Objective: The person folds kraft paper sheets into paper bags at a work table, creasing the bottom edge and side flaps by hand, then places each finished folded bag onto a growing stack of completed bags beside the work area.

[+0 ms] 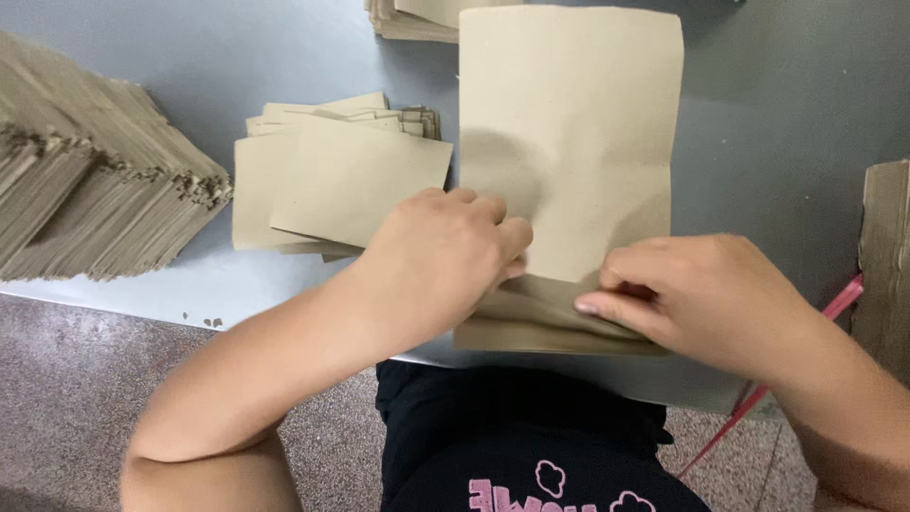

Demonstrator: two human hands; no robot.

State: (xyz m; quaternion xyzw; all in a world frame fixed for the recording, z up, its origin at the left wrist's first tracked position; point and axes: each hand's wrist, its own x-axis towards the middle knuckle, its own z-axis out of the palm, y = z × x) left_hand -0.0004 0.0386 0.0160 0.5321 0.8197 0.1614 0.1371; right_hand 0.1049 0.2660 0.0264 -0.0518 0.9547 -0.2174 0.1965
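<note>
At the near edge of the worktop (777,123), both of our hands are down on one long sheet of brown paper (569,142). Left hand (441,251): fingers curled, knuckles up, pressing the sheet's lower left part; grip closed against the paper, though we cannot tell whether it pinches a layer or only holds it flat. Right hand (697,289): thumb and forefinger pinched on a folded flap (550,318) at the sheet's bottom, grip closed on that flap. The flap lies turned up over the sheet's near end, its crease running slightly askew.

Just left of the left hand, touching the sheet's edge or nearly so: a small loose pile of folded pieces (332,180), fanned unevenly. Far left: a large slumped stack of the same brown stock (85,180). Far side, top: the corner of another pile (412,19). Right edge: cardboard (886,256), with a red strap (834,308) hanging below it.

Risks, as we judge them: uneven pressure between the two hands would set the crease crooked; the left wrist sits close to the loose pile and could nudge it out of order; the sheet overhangs toward us and could slide off if the left hand lifts
</note>
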